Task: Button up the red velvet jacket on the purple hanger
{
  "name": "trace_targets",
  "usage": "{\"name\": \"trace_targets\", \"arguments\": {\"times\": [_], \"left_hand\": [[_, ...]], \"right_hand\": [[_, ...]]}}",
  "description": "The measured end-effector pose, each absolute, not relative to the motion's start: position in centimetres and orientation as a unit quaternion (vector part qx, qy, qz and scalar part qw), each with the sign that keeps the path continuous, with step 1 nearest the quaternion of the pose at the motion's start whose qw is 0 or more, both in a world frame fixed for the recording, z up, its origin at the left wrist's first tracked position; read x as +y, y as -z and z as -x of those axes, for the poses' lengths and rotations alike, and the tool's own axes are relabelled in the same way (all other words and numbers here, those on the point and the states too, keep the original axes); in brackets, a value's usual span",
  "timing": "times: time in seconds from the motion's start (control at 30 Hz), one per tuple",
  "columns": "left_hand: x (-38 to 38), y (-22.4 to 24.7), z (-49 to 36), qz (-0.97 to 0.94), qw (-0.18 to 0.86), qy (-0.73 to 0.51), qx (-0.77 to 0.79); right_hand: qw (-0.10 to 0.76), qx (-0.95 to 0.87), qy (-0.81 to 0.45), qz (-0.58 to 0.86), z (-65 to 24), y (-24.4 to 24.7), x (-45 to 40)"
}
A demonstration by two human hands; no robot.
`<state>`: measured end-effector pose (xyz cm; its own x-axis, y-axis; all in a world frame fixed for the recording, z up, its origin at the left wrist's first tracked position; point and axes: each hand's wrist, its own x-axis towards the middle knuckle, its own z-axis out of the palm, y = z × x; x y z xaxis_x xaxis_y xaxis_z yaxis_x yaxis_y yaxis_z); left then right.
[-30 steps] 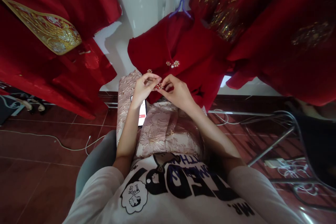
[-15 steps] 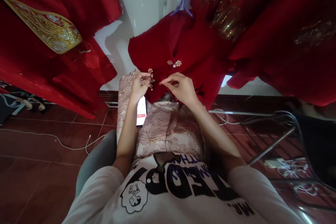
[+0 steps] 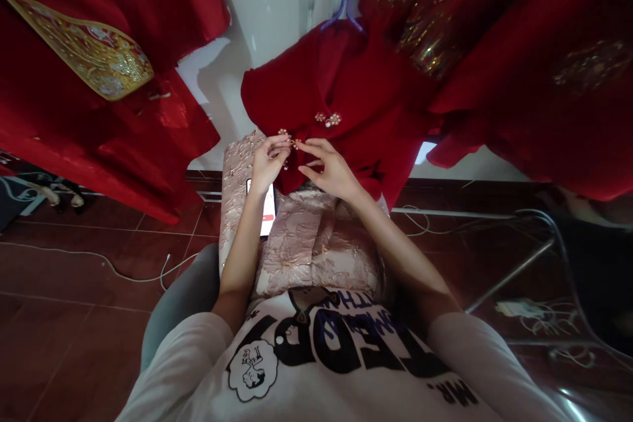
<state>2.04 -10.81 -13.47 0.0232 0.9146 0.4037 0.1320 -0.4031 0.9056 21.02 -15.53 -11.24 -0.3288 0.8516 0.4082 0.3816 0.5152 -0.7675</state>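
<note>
A red garment (image 3: 291,95) hangs from a blue hanger (image 3: 342,13), its lower part spread over my lap. A beaded flower clasp (image 3: 328,119) sits at its neckline. My left hand (image 3: 268,159) pinches another beaded flower clasp (image 3: 283,132) at the garment's edge, partly hidden by the fingers. Close on its right, my right hand (image 3: 330,169) has its index fingertip against the clasp's gold and bead end, thumb held apart below. Beneath my left wrist lies a lit phone (image 3: 268,214) on the pink brocade cloth (image 3: 291,247).
Red garments with gold embroidery (image 3: 106,59) hang at left, and more red clothing (image 3: 504,79) hangs at right. A metal-framed black chair (image 3: 593,264) stands at right near bundled white cables (image 3: 544,313). A thin cable (image 3: 119,271) crosses the tiled floor.
My right hand has moved slightly left and up to the clasp, and its pinched thumb and index finger have parted. My left hand has shifted slightly right, still at the clasp.
</note>
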Motion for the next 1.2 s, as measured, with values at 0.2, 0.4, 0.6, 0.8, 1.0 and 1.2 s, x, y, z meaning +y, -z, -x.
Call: {"name": "trace_targets", "arguments": {"times": [0.2,0.4,0.6,0.8,1.0,1.2], "left_hand": [[-11.4,12.9,-2.8,-0.582,0.341,-0.59,0.443],[-11.5,13.1,-2.8,-0.566,0.332,-0.6,0.457],[-11.3,12.8,-2.4,-0.584,0.302,-0.589,0.47],[-11.4,12.2,-2.3,-0.618,0.282,-0.57,0.462],[-10.6,13.1,-1.8,-0.6,0.337,-0.567,0.452],[-10.4,14.2,-0.3,-0.622,0.402,-0.474,0.477]], "right_hand": [[0.393,-0.783,-0.279,0.393,-20.6,11.8,-15.5],[0.368,-0.801,-0.259,0.396,-20.5,12.1,-15.4],[0.354,-0.811,-0.243,0.398,-20.5,12.2,-15.3],[0.35,-0.819,-0.231,0.391,-20.7,12.6,-15.0],[0.322,-0.818,-0.246,0.407,-21.3,11.5,-15.1],[0.317,-0.771,-0.249,0.494,-23.5,8.5,-16.0]]}}
